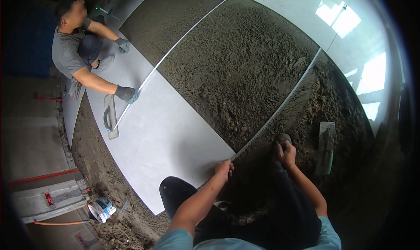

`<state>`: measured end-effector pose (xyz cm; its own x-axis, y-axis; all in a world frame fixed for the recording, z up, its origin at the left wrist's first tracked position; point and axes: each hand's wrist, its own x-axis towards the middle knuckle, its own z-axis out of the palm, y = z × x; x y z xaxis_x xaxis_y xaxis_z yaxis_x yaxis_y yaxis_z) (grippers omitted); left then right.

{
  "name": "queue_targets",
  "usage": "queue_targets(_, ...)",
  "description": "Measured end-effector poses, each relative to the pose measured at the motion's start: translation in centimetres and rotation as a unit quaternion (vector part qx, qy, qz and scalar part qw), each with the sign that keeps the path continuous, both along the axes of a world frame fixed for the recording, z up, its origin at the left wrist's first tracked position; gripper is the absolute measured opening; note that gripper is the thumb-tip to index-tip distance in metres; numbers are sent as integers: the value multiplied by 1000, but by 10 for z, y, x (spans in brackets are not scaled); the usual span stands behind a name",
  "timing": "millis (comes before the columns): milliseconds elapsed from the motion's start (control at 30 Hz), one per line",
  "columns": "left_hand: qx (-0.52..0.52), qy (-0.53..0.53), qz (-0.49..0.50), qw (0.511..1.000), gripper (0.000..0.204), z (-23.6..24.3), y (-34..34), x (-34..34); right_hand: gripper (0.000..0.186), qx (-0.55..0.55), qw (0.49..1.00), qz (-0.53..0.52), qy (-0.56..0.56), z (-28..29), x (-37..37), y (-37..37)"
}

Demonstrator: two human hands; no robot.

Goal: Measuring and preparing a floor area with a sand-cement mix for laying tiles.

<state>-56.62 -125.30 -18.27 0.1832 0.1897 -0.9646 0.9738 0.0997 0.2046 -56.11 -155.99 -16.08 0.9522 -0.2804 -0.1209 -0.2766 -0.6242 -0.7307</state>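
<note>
My left hand [224, 169] is closed at the near corner of a large white floor tile [153, 118], pinching the near end of a tape measure [286, 102]. From there the pale, finely marked tape runs away to the right across grey-brown mortar [236, 61] and reaches the edge of the far pale tiles. My right hand [287, 154] has its fingers curled down by the dark toe of my shoe [282, 139]; whether anything is inside them is hidden. To its right, a trowel [326, 147] with a green handle lies on rough mortar.
At the upper left a gloved person [72, 48] squats on the tile, one hand on a long thin white strip [175, 46]. Beside that hand lies a float [110, 116]. A white bucket [103, 209] lies tipped at the lower left. Glossy tiles [350, 35] border the far right.
</note>
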Motion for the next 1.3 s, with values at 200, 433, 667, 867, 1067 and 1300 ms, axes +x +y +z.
queue_targets(200,-3,-6,-1,1000,25,-2,1,0,20,0,1000,-4,8,1,1,0)
queue_targets(433,5,-20,16,1000,28,-2,1,-1,21,1,1000,-3,15,1,1,1)
queue_targets(667,-12,-9,-6,1000,23,-1,1,0,21,-17,1000,2,-24,-3,-1,-1)
queue_targets(867,0,-8,8,1000,28,-6,1,-2,21,-8,1000,3,-3,-6,-3,-3)
queue_targets(1067,1,-9,10,1000,27,-5,1,-3,19,-5,1000,6,-15,-5,-2,-3)
queue_targets(1300,8,-17,2,1000,26,0,-1,-2,21,16,999,-1,-37,-3,-2,-1)
